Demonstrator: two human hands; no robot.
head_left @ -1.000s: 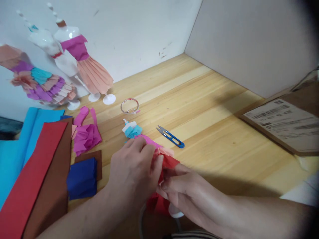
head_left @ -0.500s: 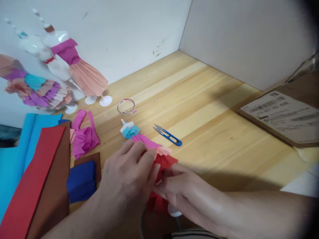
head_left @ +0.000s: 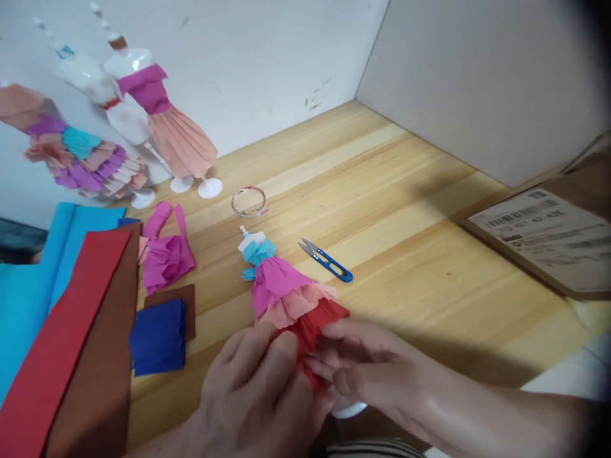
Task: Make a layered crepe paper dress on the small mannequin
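Note:
A small mannequin (head_left: 251, 241) lies on the table, its head end pointing away from me. It wears a tiered crepe paper dress (head_left: 281, 280): turquoise top, magenta skirt, peach ruffle, and a red ruffle (head_left: 329, 315) at the hem. My left hand (head_left: 262, 381) is closed over the red ruffle's left side, its fingertips hidden behind the knuckles. From the right, my right hand (head_left: 367, 356) holds the red paper between thumb and fingers. The round white stand base (head_left: 349, 407) shows beneath my right hand. Blue thread snips (head_left: 327, 259) lie right of the dress.
Dressed mannequins (head_left: 181, 137) stand against the wall at back left. Turquoise, red (head_left: 71, 331) and brown paper sheets, a folded blue piece (head_left: 158, 337) and magenta scraps (head_left: 167, 261) lie left. A clear ring (head_left: 249, 201) sits beyond the dress; a labelled cardboard box (head_left: 544, 235) is at right.
My hands have shifted down the dress toward the hem, uncovering more of the magenta and peach tiers. My left hand is lower and nearer me. The view has turned slightly.

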